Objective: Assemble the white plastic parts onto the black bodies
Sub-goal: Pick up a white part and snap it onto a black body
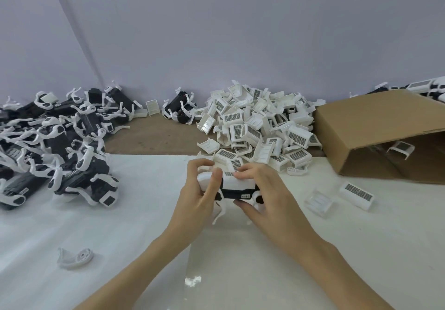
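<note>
We see both hands meeting over one black body (pixel 237 193) held just above the white table cover (pixel 120 237), near the middle of the table's front half; the left hand (pixel 199 196) curls round the body's left end, its thumb and fingers wrapped over a rounded white part there; the right hand (pixel 267 196) grips the right end, its fingertips pressing down on a white plastic cover (pixel 238 181) that sits on top of the body, while its thumb reaches under the front edge; thin white legs hang from the body below the hands.

Directly behind the hands we find a heap of loose white covers (pixel 257 127), many showing a dark grid panel, spilling from the brown tabletop onto the white cover; to the right of that heap lies a cardboard box (pixel 375 127) tipped on its side, with one white cover visible inside its opening; two more white covers (pixel 356 195) lie apart on the table in front of the box.

On the left we see a large pile of black bodies with white legs (pixel 55 146); one more such unit (pixel 179 110) lies alone near the wall; a single curved white piece (pixel 74 258) rests on the table near the left forearm.
</note>
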Demonstrator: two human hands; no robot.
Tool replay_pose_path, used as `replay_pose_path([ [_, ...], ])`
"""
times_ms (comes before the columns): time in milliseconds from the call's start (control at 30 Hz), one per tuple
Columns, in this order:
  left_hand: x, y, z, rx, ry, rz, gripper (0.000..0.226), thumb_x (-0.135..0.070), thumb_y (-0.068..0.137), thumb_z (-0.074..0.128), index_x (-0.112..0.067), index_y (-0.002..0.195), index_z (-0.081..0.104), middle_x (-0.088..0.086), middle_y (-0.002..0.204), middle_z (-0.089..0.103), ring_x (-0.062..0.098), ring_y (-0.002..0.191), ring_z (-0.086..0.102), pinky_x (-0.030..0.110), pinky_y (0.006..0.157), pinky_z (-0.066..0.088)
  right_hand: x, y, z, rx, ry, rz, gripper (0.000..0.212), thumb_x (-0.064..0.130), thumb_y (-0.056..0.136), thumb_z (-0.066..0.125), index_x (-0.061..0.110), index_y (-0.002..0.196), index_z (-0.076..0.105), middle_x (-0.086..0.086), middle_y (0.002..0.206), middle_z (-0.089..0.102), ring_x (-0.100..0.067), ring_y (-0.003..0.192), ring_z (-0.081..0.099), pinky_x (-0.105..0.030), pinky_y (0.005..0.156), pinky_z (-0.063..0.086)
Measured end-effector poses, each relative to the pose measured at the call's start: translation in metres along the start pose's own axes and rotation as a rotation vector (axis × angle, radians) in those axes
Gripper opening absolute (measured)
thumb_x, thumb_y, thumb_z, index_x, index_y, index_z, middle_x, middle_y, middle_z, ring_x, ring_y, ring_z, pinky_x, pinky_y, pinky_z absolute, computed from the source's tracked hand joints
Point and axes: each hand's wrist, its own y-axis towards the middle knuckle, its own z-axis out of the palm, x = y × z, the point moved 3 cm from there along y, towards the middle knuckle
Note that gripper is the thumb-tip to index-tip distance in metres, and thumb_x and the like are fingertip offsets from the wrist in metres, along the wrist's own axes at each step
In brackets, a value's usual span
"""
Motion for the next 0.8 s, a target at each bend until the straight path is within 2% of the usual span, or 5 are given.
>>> replay_pose_path([
  [100,-0.006,-0.001,-0.003,0.091,0.029,0.086,0.065,-0.057,0.079,0.078,-0.049,0.133,0.043,-0.019,0.106,0.066,0.022,0.083,0.073,0.036,0.068,0.061,0.002,-0.001,-0.001,-0.056,-0.028,-0.006,0.046,0.019,0.089,0.080,0.024,0.129,0.058,0.015,0.138,0.052,-0.011,0.133,0.051,-0.038,0.099,0.054],
  [200,-0.010,-0.001,-0.007,0.128,0.196,0.283,0.053,-0.041,0.082,0.083,-0.047,0.129,0.059,-0.011,0.132,0.052,0.023,0.111,0.065,0.046,0.073,0.062,0.005,0.000,-0.003,-0.086,-0.060,-0.012,0.046,0.013,0.083,0.085,0.017,0.123,0.062,0.010,0.136,0.054,-0.015,0.129,0.055,-0.035,0.094,0.057],
  [467,-0.004,0.000,-0.003,0.175,0.233,0.344,0.047,-0.038,0.086,0.081,-0.045,0.123,0.054,-0.009,0.131,0.049,0.020,0.112,0.061,0.041,0.070,0.059,0.003,-0.003,-0.002,-0.090,-0.033,-0.034,0.058,0.004,0.083,0.084,0.023,0.133,0.062,0.016,0.133,0.057,-0.014,0.129,0.055,-0.029,0.107,0.046],
  [633,-0.003,0.002,-0.004,0.146,0.227,0.349,0.037,-0.044,0.090,0.073,-0.049,0.119,0.050,-0.001,0.125,0.051,0.017,0.104,0.062,0.020,0.071,0.055,0.004,0.001,-0.004,-0.165,-0.108,-0.043,0.049,0.011,0.077,0.091,0.022,0.120,0.073,0.016,0.119,0.068,-0.019,0.110,0.063,-0.025,0.099,0.046],
  [800,-0.002,-0.002,-0.001,0.184,0.191,0.327,0.040,-0.041,0.090,0.073,-0.058,0.117,0.049,-0.001,0.127,0.050,0.025,0.101,0.061,0.048,0.068,0.059,0.005,0.004,-0.012,-0.191,-0.230,-0.134,0.044,0.019,0.073,0.095,0.021,0.113,0.076,0.016,0.113,0.073,-0.011,0.100,0.065,-0.030,0.098,0.042],
])
